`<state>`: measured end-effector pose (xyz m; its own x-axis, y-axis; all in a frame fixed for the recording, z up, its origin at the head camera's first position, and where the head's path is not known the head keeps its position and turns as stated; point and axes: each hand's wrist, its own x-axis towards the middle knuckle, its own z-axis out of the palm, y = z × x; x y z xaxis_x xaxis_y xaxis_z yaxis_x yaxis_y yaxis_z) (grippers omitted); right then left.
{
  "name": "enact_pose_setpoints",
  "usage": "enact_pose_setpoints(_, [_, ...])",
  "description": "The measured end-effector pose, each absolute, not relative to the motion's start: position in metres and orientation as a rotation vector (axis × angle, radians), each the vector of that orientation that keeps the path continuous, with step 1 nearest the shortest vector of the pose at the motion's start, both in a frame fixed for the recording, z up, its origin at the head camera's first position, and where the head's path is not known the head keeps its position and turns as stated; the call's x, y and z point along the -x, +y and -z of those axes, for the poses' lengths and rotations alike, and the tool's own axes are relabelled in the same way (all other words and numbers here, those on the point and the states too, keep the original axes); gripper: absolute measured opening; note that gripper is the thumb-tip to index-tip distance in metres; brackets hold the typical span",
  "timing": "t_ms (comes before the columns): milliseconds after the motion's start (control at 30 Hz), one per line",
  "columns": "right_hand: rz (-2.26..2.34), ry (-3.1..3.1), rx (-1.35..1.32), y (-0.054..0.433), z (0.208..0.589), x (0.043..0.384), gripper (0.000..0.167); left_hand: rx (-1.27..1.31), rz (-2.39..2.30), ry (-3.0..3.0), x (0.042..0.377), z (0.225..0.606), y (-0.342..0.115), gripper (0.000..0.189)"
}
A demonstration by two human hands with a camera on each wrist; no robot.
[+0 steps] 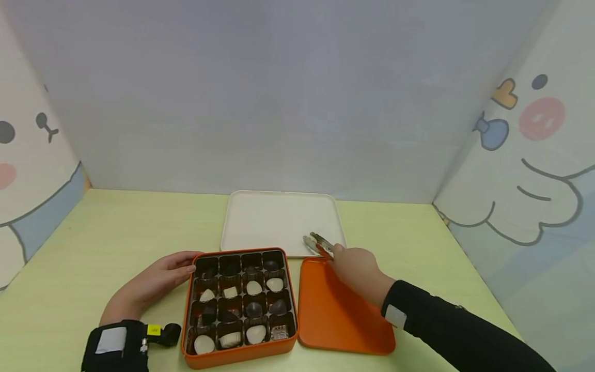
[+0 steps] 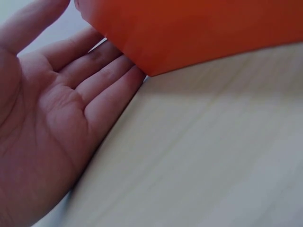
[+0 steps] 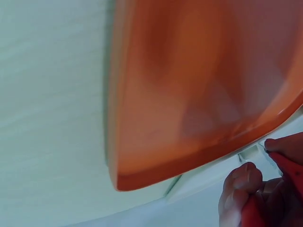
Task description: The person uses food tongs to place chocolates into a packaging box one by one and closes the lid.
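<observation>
An orange box (image 1: 241,356) with a black divided insert stands in front, holding white rounded pieces (image 1: 255,334) and dark pieces (image 1: 254,310). My left hand (image 1: 158,279) rests against the box's far left corner. In the left wrist view its fingers (image 2: 106,92) lie extended along that corner. My right hand (image 1: 358,271) grips tongs (image 1: 324,248) with red handles and metal tips. Those tips point over the near right part of a white tray (image 1: 274,217). In the right wrist view the red handles (image 3: 289,170) show between the fingers.
An orange lid (image 1: 344,315) lies hollow side up, right of the box and beneath my right forearm. Behind box and lid sits the white tray. The near right compartment shows a silvery ridged surface (image 1: 279,332). A grey wall (image 1: 279,103) and patterned side panels enclose the table.
</observation>
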<state>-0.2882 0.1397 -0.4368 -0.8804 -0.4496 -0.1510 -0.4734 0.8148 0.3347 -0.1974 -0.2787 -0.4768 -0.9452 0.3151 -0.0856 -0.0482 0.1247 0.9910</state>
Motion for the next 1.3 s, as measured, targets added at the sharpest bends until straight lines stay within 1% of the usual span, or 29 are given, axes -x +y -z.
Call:
enact_pose_setpoints(100, [-0.38,2.96,0.711,0.145,0.439,0.289,0.038,-0.25,-1.894,2.13,0.196,0.476,-0.278,0.058])
enact_pose_setpoints(200, [-0.251,2.993,0.73,0.152,0.438,0.285,0.037,-0.25,-1.89,2.127,0.196,0.476,-0.276,0.058])
enact_pose_setpoints(333, [-0.141,3.017,0.823,0.162,0.431,0.274,0.037,-0.269,-1.887,2.12,0.195,0.477,-0.276,0.056])
enact_pose_setpoints(533, [0.008,3.007,0.874,0.171,0.413,0.252,0.037,-0.269,-1.882,2.138,0.195,0.477,-0.277,0.056])
enact_pose_setpoints(633, [0.013,2.987,0.976,0.174,0.406,0.24,0.037,-0.267,-1.881,2.149,0.195,0.477,-0.278,0.057])
enact_pose_setpoints(767, [-0.007,2.942,1.247,0.177,0.402,0.226,0.037,-0.271,-1.883,2.151,0.195,0.477,-0.28,0.056])
enact_pose_setpoints(867, [0.006,2.888,1.398,0.179,0.4,0.219,0.035,-0.277,-1.885,2.148,0.195,0.477,-0.28,0.056])
enact_pose_setpoints(1300, [0.017,2.667,1.627,0.179,0.397,0.204,0.033,-0.293,-1.894,2.139,0.196,0.476,-0.279,0.056])
